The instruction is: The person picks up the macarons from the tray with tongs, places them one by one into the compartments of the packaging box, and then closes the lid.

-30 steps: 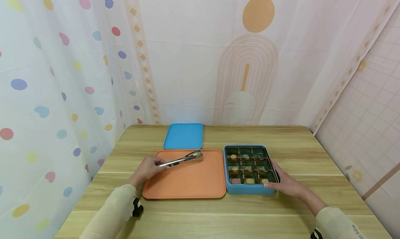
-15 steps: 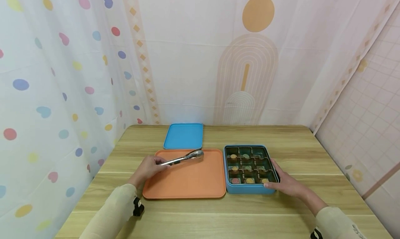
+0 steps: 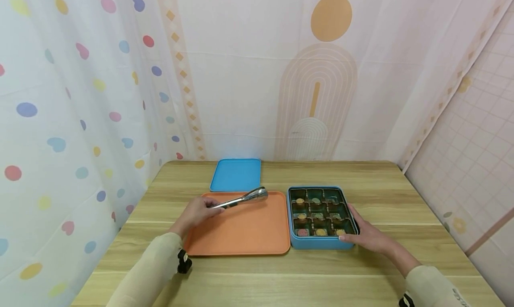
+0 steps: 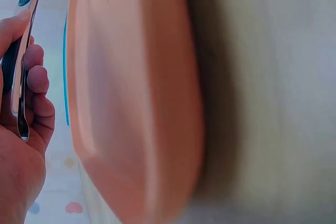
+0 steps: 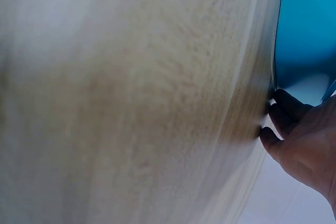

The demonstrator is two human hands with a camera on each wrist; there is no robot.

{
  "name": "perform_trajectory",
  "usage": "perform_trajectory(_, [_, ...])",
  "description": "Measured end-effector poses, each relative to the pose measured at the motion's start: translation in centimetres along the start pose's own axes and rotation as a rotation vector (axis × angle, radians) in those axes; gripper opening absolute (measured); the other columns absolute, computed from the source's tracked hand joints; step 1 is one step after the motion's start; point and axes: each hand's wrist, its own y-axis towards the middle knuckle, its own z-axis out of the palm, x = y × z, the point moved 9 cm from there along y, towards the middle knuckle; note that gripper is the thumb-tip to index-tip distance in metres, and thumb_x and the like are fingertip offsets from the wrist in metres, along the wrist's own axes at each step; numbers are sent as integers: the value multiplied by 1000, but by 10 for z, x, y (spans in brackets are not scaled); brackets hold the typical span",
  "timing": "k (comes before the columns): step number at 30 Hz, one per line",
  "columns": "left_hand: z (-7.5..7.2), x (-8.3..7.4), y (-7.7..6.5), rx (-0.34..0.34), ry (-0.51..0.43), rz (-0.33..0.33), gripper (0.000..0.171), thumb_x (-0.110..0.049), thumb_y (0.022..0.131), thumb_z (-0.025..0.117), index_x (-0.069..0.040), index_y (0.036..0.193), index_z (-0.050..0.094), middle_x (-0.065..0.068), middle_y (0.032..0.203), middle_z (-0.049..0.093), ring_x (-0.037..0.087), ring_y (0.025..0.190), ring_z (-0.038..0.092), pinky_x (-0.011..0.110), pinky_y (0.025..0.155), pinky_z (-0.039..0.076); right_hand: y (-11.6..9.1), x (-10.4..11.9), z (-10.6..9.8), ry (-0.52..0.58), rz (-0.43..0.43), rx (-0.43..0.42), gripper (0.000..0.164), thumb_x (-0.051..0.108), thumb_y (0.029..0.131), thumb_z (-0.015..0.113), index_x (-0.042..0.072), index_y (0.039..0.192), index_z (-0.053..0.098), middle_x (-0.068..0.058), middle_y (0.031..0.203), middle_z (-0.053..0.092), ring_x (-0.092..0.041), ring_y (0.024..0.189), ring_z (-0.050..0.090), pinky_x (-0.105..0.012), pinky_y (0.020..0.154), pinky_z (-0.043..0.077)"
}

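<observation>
Observed at the surface (image 3: 257, 280): the left hand (image 3: 196, 212) holds a pair of metal tongs (image 3: 242, 198) by the handle end, its fingers (image 4: 38, 80) curled round the dark grip. The tongs slant over the orange tray (image 3: 249, 235), head pointing right and apparently raised clear of it; their arms look close together.

The right hand (image 3: 371, 236) holds the near right corner of the blue box (image 3: 319, 243), thumb laid across the front rim, the others along the right wall. The box stands upright just beside the tray, with a nine-compartment insert (image 3: 312, 227) inside. Small coloured pieces (image 3: 321, 232) show in most compartments; they are too small to identify. A flat blue square lid (image 3: 236, 175) lies behind the tray.

Assessment: the right hand should steady the box without tilting it, thumb kept off the compartments. The tongs would best be gripped evenly on both arms, with their head kept above the rim when crossing it.
</observation>
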Motion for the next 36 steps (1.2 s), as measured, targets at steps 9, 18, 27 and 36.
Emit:
perform_trajectory(9, [11,-25,10,31,-67,51,22,-35,88,77,-13,91,75,1,70,61,17,62,50,30,55,41,1,-3,-1,-18,5,-4,108,36,92,71,6,158,-8,-35,158,0,-57,141,6,-72,105,18])
perform_trajectory(18, [24,-57,24,38,-88,89,19,-33,88,77,-16,97,79,8,75,66,20,63,53,32,55,43,1,-3,-1,-16,8,-2,108,37,92,71,5,158,-8,-35,158,0,-57,141,6,-73,105,17])
perform_trajectory(27, [44,-88,42,52,-123,117,15,-32,88,77,-16,89,77,11,79,68,20,67,56,32,57,44,2,-4,0,-18,8,0,108,36,91,71,7,159,-8,-34,158,1,-57,141,7,-72,104,19])
perform_trajectory(36, [71,-120,52,87,-151,157,15,-29,88,77,-15,91,78,12,78,68,19,65,56,31,56,45,4,-5,-1,-4,-7,-8,108,36,91,72,7,159,-7,-34,158,4,-56,141,9,-72,105,19])
